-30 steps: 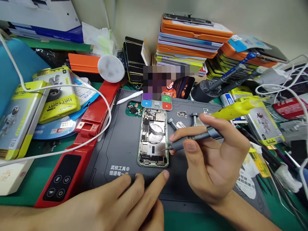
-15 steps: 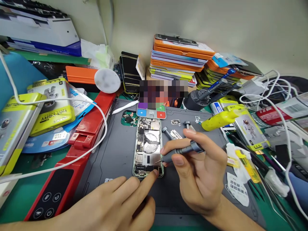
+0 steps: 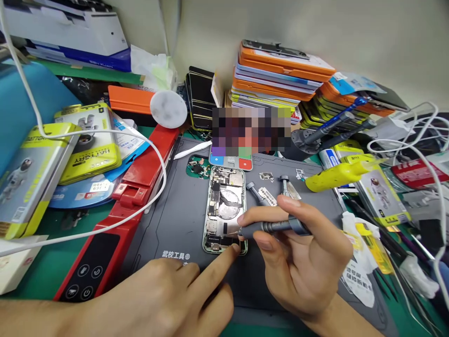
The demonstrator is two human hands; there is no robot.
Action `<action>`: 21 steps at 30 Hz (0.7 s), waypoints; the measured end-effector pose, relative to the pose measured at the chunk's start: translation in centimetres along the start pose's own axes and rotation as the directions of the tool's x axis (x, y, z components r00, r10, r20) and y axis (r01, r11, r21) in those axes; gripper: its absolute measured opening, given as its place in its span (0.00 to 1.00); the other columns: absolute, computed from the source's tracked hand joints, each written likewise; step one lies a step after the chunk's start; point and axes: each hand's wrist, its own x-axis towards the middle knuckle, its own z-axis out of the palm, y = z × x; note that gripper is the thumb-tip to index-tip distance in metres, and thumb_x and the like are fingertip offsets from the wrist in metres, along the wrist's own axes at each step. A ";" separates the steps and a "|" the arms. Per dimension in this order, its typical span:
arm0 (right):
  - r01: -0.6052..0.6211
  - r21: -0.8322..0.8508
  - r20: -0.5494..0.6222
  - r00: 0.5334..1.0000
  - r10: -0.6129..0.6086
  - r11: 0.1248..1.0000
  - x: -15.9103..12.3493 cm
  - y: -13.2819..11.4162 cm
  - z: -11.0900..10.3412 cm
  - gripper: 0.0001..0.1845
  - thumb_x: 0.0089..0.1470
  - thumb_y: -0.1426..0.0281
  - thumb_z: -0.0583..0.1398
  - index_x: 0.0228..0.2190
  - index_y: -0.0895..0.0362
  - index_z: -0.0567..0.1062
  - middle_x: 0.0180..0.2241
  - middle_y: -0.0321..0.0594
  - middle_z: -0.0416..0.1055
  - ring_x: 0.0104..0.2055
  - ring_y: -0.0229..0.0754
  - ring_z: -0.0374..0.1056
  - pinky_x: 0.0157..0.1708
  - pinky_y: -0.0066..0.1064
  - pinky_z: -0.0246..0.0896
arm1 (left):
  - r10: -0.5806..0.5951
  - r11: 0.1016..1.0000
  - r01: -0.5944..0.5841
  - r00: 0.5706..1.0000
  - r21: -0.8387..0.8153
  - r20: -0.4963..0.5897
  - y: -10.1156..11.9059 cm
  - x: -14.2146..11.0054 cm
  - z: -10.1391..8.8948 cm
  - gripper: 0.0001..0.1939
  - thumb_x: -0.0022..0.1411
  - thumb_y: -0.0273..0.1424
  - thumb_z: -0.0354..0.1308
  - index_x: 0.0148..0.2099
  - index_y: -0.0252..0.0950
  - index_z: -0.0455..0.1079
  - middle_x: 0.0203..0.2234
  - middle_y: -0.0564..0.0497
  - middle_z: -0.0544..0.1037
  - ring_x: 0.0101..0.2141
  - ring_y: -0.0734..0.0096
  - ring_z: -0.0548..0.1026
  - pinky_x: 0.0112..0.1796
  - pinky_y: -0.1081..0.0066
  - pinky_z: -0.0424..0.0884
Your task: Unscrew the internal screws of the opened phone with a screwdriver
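Observation:
An opened phone (image 3: 225, 208) with its boards and round coil exposed lies on a dark grey work mat (image 3: 168, 220). My right hand (image 3: 301, 262) is closed on a grey precision screwdriver (image 3: 277, 227), whose tip rests at the phone's lower right corner. My left hand (image 3: 175, 295) lies on the mat in front of the phone, its index finger stretched out and touching the phone's bottom edge, the other fingers curled under.
A red device with buttons (image 3: 119, 215) lies left of the mat under a white cable (image 3: 105, 135). Battery boxes (image 3: 87, 145) sit far left. Stacked orange and grey cases (image 3: 280, 70) stand behind. A yellow tool (image 3: 336, 173), small bits (image 3: 266, 196) and cables crowd the right.
My left index finger has slid forward from the mat up to the phone's bottom edge. The screwdriver tip has moved down toward the phone's lower right corner.

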 end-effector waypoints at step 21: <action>-0.004 -0.067 0.102 0.995 0.011 0.998 -0.6 0.2 0.8 0.15 0.72 0.81 0.57 0.56 0.69 0.62 0.53 0.51 0.69 0.56 0.29 0.74 0.49 0.15 0.76 | -0.012 0.999 0.011 1.000 0.035 0.012 0.2 0.4 -0.1 0.17 0.76 0.21 0.46 0.53 0.35 0.75 0.55 0.43 0.85 0.21 0.67 0.77 0.18 0.64 0.70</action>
